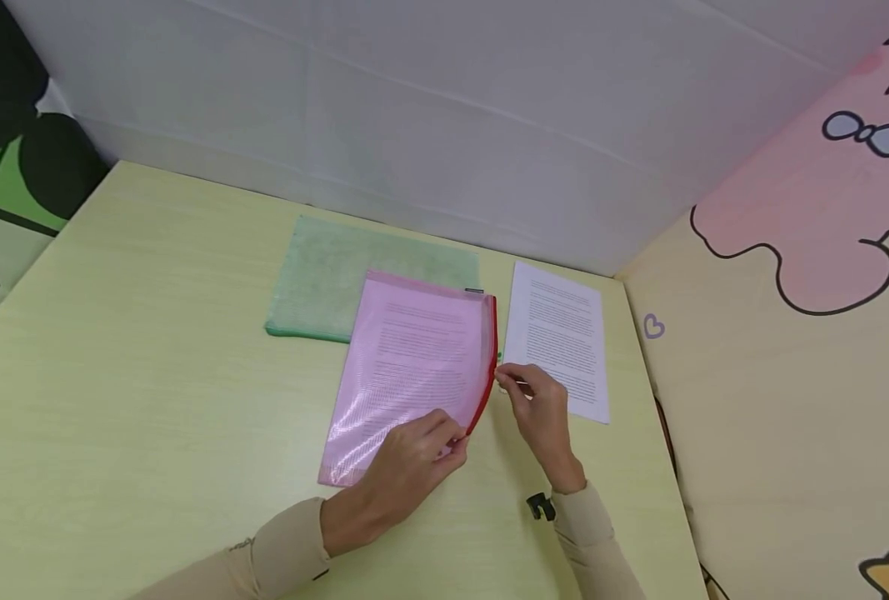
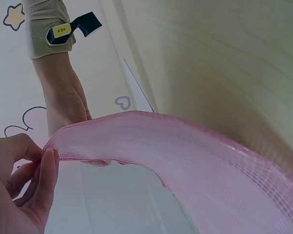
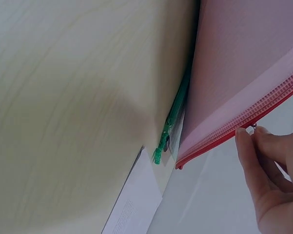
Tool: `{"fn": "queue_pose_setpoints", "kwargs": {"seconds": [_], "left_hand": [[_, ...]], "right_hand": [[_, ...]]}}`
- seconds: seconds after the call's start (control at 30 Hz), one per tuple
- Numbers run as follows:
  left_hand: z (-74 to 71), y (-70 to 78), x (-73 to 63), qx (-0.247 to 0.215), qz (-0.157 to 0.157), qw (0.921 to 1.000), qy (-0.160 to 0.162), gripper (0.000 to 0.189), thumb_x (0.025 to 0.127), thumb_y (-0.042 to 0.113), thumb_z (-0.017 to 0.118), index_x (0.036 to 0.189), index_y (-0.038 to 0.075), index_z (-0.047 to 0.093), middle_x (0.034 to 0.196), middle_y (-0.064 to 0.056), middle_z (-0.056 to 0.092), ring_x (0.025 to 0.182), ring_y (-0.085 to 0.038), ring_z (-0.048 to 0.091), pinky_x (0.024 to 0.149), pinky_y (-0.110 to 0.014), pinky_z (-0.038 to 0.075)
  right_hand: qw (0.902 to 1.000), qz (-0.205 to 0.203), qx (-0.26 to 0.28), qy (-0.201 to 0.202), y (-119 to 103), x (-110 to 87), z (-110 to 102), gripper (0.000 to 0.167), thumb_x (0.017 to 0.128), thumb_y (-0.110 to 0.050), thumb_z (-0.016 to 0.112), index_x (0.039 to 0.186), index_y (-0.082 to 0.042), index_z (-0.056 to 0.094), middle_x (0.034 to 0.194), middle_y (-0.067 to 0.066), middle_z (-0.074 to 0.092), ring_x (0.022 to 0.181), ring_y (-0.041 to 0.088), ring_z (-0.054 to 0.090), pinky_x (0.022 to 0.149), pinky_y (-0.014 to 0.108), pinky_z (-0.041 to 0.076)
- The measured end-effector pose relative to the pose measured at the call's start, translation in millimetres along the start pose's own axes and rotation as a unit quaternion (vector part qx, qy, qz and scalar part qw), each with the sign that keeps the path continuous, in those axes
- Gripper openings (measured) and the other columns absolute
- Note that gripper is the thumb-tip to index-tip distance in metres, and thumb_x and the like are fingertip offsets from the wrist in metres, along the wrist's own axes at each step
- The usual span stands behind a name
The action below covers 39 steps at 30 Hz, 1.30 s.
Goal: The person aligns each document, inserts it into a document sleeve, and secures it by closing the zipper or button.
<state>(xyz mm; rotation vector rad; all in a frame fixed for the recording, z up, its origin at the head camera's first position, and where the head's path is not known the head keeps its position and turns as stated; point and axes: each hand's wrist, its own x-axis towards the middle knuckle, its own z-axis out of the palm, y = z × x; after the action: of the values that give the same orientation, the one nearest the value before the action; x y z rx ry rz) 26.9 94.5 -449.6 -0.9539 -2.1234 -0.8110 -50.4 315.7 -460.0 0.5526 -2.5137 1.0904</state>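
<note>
A pink mesh zipper pouch (image 1: 407, 358) with a printed sheet inside is held tilted up from the table, its red zipper (image 1: 495, 325) along the right side. My left hand (image 1: 417, 450) pinches the near right corner of the pouch by the zipper's end; in the left wrist view the thumb and fingers (image 2: 48, 170) meet on that corner. At the red edge, the right hand (image 1: 540, 408) pinches the small zipper pull (image 3: 254, 126) between thumb and forefinger, about midway along the zipper.
A green mesh zipper pouch (image 1: 317, 275) lies flat, partly under the pink one. To the right, a printed paper sheet (image 1: 564, 333) lies on the pale wooden table (image 1: 152, 375). A white cloth (image 1: 414, 125) hangs behind the table, and a patterned wall (image 1: 774, 400) stands at the right.
</note>
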Motion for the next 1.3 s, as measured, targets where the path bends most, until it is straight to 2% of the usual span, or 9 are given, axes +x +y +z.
{"fn": "queue_pose_setpoints", "kwargs": {"seconds": [0.1, 0.2, 0.33, 0.47, 0.6, 0.83, 0.9, 1.13, 1.3], "left_hand": [[-0.3, 0.5, 0.2, 0.005, 0.005, 1.0, -0.001, 0.026, 0.097, -0.002, 0.052, 0.083, 0.006, 0.073, 0.085, -0.003, 0.064, 0.074, -0.01, 0.06, 0.063, -0.017, 0.052], [-1.3, 1.4, 0.2, 0.001, 0.0, 1.0, -0.006, 0.013, 0.087, -0.005, 0.068, 0.083, 0.006, 0.074, 0.085, -0.003, 0.064, 0.073, -0.01, 0.06, 0.063, -0.016, 0.052], [-2.6, 2.4, 0.4, 0.0, -0.005, 0.9999, -0.011, 0.015, 0.076, -0.007, 0.079, 0.084, 0.006, 0.074, 0.085, -0.003, 0.065, 0.073, -0.009, 0.06, 0.063, -0.016, 0.052], [-3.1, 2.8, 0.2, 0.002, -0.003, 1.0, -0.007, 0.012, 0.08, -0.006, 0.075, 0.084, 0.006, 0.074, 0.085, -0.003, 0.064, 0.072, -0.01, 0.06, 0.062, -0.016, 0.052], [-3.9, 3.3, 0.5, 0.011, 0.009, 0.9999, -0.003, 0.024, 0.096, -0.002, 0.056, 0.083, 0.006, 0.074, 0.086, -0.003, 0.063, 0.074, -0.011, 0.059, 0.063, -0.018, 0.052], [-6.3, 5.0, 2.0, 0.004, 0.0, 1.0, -0.002, 0.011, 0.082, -0.005, 0.073, 0.084, 0.006, 0.073, 0.085, -0.002, 0.063, 0.074, -0.011, 0.059, 0.062, -0.018, 0.052], [-6.1, 4.7, 1.7, 0.006, 0.005, 1.0, 0.003, 0.011, 0.082, -0.005, 0.071, 0.084, 0.006, 0.073, 0.085, -0.002, 0.063, 0.074, -0.011, 0.059, 0.062, -0.018, 0.052], [-6.3, 5.1, 0.7, 0.02, 0.026, 0.9991, 0.027, 0.039, 0.103, 0.001, 0.039, 0.084, 0.006, 0.073, 0.086, -0.002, 0.064, 0.073, -0.011, 0.059, 0.061, -0.019, 0.052], [-6.9, 7.3, 0.9, 0.002, -0.001, 0.9995, 0.031, 0.012, 0.085, -0.005, 0.064, 0.084, 0.005, 0.071, 0.083, -0.001, 0.063, 0.069, -0.01, 0.057, 0.059, -0.017, 0.05]], "right_hand": [[1.0, 0.004, 0.002, 0.007, 4.9, 1.2, 0.9, 0.011, 0.085, 0.007, 0.079, 0.095, 0.003, 0.077, 0.089, 0.013, 0.075, 0.075, 0.022, 0.074, 0.071, 0.022, 0.059], [0.9999, 0.006, -0.003, 0.011, 8.5, 2.1, 1.5, 0.011, 0.085, 0.006, 0.079, 0.096, 0.003, 0.077, 0.089, 0.012, 0.075, 0.076, 0.022, 0.074, 0.071, 0.025, 0.06], [0.9998, 0.014, -0.009, 0.013, 11.2, 4.0, 2.0, 0.011, 0.086, 0.004, 0.079, 0.097, 0.003, 0.077, 0.091, 0.011, 0.075, 0.078, 0.022, 0.075, 0.071, 0.028, 0.061], [0.9997, 0.014, -0.009, 0.017, 14.0, 6.5, 2.4, 0.011, 0.086, 0.004, 0.078, 0.097, 0.004, 0.077, 0.091, 0.012, 0.075, 0.077, 0.022, 0.075, 0.07, 0.029, 0.061], [0.9996, 0.004, -0.014, 0.025, 18.1, 9.9, 2.8, 0.011, 0.086, 0.004, 0.079, 0.096, 0.004, 0.077, 0.09, 0.012, 0.075, 0.075, 0.022, 0.074, 0.069, 0.026, 0.061], [0.999, 0.002, -0.032, 0.031, 24.4, 15.5, 3.3, 0.007, 0.089, 0.001, 0.077, 0.096, 0.002, 0.077, 0.09, 0.012, 0.076, 0.076, 0.021, 0.074, 0.071, 0.03, 0.061], [0.9988, 0.0, -0.036, 0.033, 25.5, 16.8, 3.5, 0.007, 0.089, 0.0, 0.078, 0.095, 0.002, 0.077, 0.09, 0.012, 0.076, 0.079, 0.022, 0.075, 0.072, 0.031, 0.061], [0.9982, -0.008, -0.043, 0.041, 30.9, 20.1, 4.6, 0.007, 0.087, -0.001, 0.079, 0.094, 0.002, 0.077, 0.089, 0.011, 0.076, 0.081, 0.023, 0.075, 0.072, 0.034, 0.062], [0.9982, -0.013, -0.042, 0.04, 34.3, 22.9, 5.0, 0.007, 0.088, -0.001, 0.078, 0.094, 0.003, 0.076, 0.088, 0.012, 0.076, 0.08, 0.024, 0.075, 0.071, 0.035, 0.062]]}}
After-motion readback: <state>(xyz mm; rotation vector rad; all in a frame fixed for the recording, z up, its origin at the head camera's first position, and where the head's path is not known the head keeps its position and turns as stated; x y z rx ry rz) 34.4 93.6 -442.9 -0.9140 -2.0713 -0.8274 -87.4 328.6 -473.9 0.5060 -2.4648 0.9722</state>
